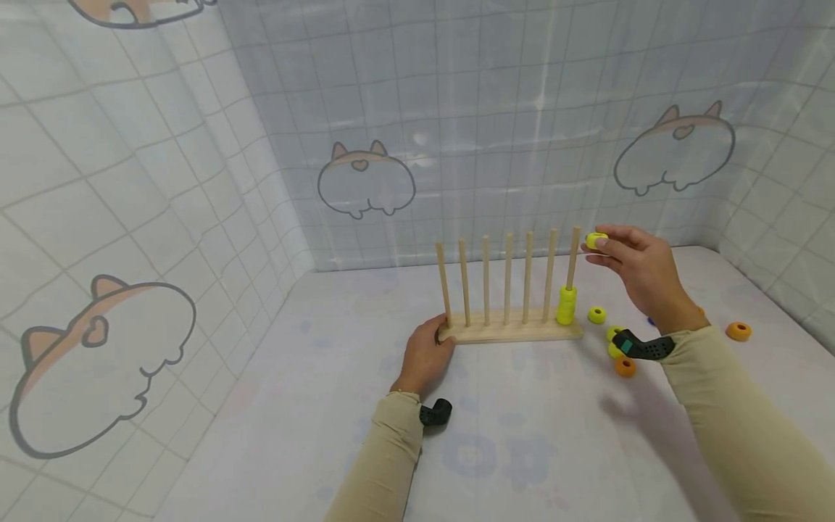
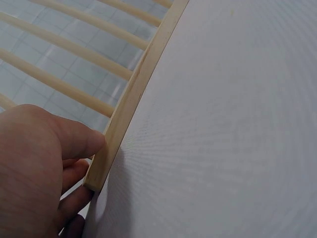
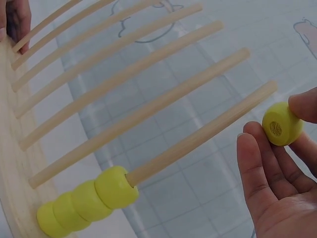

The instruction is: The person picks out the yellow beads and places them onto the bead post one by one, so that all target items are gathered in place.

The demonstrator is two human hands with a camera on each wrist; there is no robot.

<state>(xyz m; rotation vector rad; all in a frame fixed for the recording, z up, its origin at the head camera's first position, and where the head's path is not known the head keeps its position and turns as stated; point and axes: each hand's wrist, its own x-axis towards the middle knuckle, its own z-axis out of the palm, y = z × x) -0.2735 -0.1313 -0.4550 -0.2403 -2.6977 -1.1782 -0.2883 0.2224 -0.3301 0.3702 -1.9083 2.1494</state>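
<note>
A wooden peg rack (image 1: 512, 332) with a row of upright pegs stands on the table. Several yellow beads (image 1: 567, 305) are stacked low on its rightmost peg. My left hand (image 1: 427, 355) grips the left end of the rack's base, thumb on the front edge and fingers behind it, as the left wrist view shows. Up beside the top of the rightmost peg, my right hand (image 1: 642, 272) pinches a yellow bead (image 3: 283, 124) between thumb and fingers. In the right wrist view its hole faces the camera, just off the peg's tip.
Loose yellow beads (image 1: 596, 315) lie right of the rack, under and near my right wrist. An orange bead (image 1: 625, 367) is in front of them, another orange bead (image 1: 738, 331) farther right. Patterned sheeting (image 1: 483, 130) rises behind the table (image 1: 313, 406).
</note>
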